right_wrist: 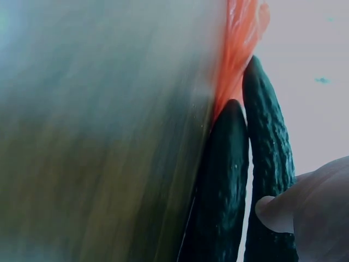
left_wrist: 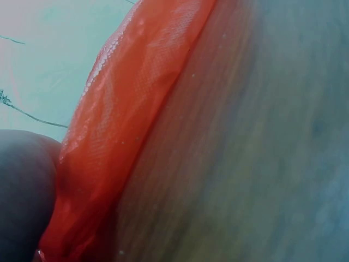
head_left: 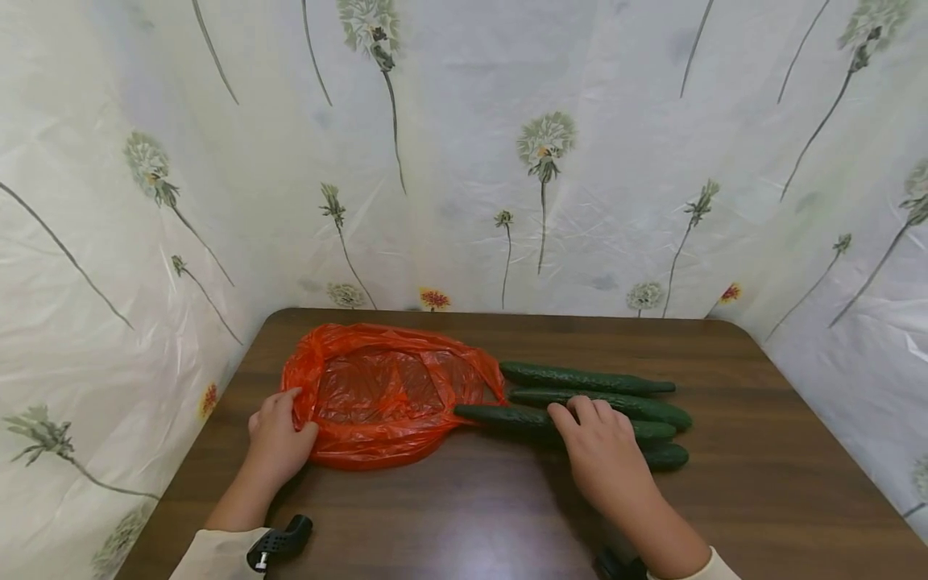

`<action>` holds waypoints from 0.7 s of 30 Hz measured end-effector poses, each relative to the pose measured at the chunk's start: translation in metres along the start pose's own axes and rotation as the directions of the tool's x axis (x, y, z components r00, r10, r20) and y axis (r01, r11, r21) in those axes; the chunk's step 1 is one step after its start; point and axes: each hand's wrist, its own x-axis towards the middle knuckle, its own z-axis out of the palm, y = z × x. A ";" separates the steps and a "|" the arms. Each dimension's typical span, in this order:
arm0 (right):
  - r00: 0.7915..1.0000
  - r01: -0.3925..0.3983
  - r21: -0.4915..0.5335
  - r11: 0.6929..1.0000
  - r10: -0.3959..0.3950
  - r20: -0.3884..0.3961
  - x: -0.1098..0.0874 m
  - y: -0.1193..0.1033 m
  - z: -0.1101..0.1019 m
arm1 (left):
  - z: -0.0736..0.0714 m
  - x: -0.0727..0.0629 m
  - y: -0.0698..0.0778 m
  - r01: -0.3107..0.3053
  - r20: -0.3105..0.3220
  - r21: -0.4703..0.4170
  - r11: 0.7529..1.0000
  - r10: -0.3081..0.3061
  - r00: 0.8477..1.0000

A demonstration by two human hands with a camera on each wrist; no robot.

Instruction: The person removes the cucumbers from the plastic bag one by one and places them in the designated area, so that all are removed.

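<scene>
A red plastic bag [head_left: 362,447] lies spread on the left of the table, its mouth wide and facing up. At its left rim, my left hand [head_left: 275,435] pinches the plastic between thumb and fingers. My right hand [head_left: 605,451] grips a dark green cucumber [head_left: 500,416] from above, with the cucumber's left tip over the bag's right edge. In the right wrist view, the thumb presses on this cucumber [right_wrist: 267,125], which sits higher than a neighbouring cucumber [right_wrist: 223,180]. Other cucumbers [head_left: 580,379] lie side by side around it, partly hidden by my right hand.
The brown wooden table [head_left: 449,532] has rounded far corners. Behind it and at both sides hangs a pale sheet [head_left: 449,161] printed with dandelions. A black wrist device [head_left: 283,544] is strapped near the left sleeve.
</scene>
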 end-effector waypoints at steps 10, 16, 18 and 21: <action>0.999 -0.034 0.018 0.999 0.033 0.020 -0.021 0.005 -0.006 | -0.002 -0.001 0.000 -0.023 -0.009 0.008 1.000 0.023 1.000; 0.997 -0.060 0.041 0.997 0.058 0.042 -0.032 0.004 -0.009 | 0.000 -0.003 -0.001 0.000 0.006 0.008 1.000 0.000 1.000; 0.997 -0.063 0.045 0.997 0.060 0.050 -0.035 0.003 -0.010 | 0.000 -0.003 -0.001 0.005 0.007 0.005 1.000 -0.005 1.000; 0.997 -0.064 0.038 0.997 0.062 0.050 -0.039 0.004 -0.010 | 0.000 -0.002 0.001 0.008 0.011 0.005 1.000 -0.008 1.000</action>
